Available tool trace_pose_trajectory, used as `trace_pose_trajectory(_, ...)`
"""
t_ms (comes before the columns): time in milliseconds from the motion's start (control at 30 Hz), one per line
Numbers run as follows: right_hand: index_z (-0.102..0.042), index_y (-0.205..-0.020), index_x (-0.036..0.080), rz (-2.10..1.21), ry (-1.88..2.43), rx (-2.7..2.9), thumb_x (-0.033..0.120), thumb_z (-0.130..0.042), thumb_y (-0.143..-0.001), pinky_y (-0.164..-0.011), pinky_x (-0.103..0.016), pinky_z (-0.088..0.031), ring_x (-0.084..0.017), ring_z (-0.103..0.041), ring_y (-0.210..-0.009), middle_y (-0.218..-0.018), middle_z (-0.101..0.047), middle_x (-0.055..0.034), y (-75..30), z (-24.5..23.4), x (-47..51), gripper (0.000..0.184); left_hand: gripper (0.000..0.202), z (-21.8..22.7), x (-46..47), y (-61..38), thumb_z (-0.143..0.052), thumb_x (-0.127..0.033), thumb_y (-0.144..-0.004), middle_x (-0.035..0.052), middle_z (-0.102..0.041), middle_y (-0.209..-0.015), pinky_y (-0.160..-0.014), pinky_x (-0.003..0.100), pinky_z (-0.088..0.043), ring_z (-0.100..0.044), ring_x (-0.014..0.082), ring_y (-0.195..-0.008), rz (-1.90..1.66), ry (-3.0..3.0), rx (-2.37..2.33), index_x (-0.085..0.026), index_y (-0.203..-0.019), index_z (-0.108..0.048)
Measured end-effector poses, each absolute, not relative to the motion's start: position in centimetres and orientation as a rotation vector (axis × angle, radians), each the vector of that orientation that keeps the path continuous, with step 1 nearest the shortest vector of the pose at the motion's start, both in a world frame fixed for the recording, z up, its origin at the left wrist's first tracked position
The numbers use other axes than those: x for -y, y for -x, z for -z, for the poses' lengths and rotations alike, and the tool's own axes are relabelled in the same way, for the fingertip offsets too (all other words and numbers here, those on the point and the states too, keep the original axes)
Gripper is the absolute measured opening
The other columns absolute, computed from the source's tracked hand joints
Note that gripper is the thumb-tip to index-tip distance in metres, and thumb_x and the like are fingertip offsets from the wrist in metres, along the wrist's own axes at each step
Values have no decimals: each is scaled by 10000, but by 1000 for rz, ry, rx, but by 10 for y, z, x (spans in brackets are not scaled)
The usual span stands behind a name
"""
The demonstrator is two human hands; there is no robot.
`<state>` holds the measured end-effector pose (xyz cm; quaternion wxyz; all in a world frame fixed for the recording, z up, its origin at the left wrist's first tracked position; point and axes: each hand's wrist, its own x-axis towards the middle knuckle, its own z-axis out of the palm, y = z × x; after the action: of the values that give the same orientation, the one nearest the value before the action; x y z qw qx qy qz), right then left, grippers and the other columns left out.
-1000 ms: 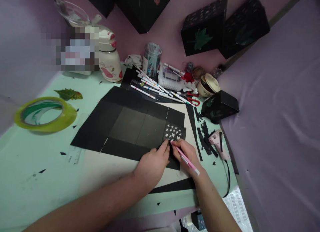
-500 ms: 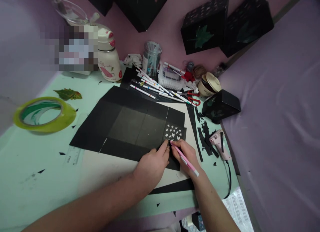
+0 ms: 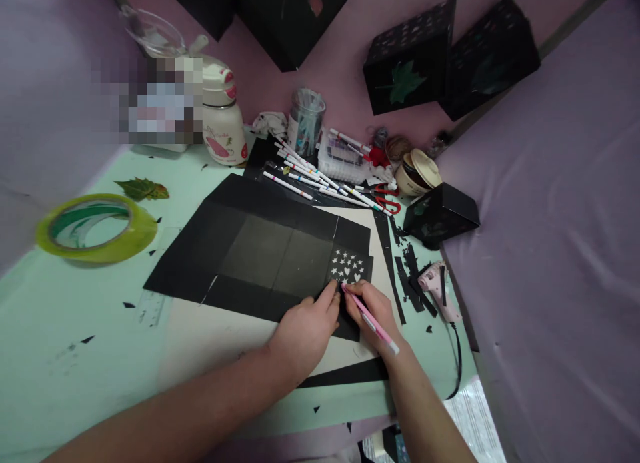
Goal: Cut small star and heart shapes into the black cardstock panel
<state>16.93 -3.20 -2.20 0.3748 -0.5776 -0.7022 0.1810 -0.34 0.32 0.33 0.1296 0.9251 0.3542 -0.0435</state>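
The left hand (image 3: 305, 330) lies open and flat, pressing down the large creased black card sheet (image 3: 260, 250) on the pale green table (image 3: 60, 330), its fingertips just beside the small panel of white star and heart shapes (image 3: 349, 266). The right hand (image 3: 373, 310) is closed in a writing grip around a slim pink pen-shaped tool (image 3: 370, 320), tip touching the panel's lower edge. The step looks like working 1 more small shape there, which calls for a firm hold-down and fine tip control

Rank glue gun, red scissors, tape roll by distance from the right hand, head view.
From the right hand, gripping a pink pen:
1. Glue gun, just right of it.
2. Red scissors, farther back.
3. Tape roll, far left.
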Motion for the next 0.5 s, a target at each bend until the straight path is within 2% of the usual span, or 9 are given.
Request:
trace_pose_trajectory(267,-540,-949,226,-450,1474,1811,119,-527,-903,-642,-274,-486,-151,-582,-700,-802,-595,-28,-168,20,33,117,458,-4,-4,4,-580,-268,-904,87,-359,-1516,-687,307,-566,-652,194,-850,103,-2682,-1021,-186,-1348,-500)
trace_pose_trajectory(500,-550,-940,223,-466,1465,1779,119,-534,-899,-653,-274,-484,-151,-585,-709,-804,-600,-27,-168,22,32,113,454,-2,-3,4,-582,-280,-905,87,-361,-1515,-683,297,-558,-647,193,-855,97,-2690,-1022,-193,-1342,-500)
